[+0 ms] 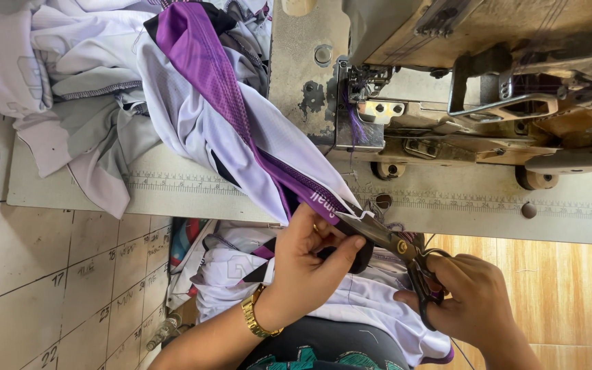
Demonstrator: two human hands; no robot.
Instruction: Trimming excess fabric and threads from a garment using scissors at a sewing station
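Observation:
My left hand (pixel 310 264), with a gold watch on the wrist, pinches the end of a white and purple garment (pixel 241 130) near the table's front edge. My right hand (pixel 471 301) grips black-handled scissors (pixel 395 243), whose blades point left and meet the purple strip at my left fingertips. The garment runs from my hands up and left across the sewing table (pixel 173 195).
A worn industrial sewing machine (pixel 460 103) takes up the upper right, with purple thread at its needle area. More white and grey garments (pixel 70 75) are heaped at the upper left. A ruler strip runs along the table edge. More fabric (pixel 364 301) lies in my lap.

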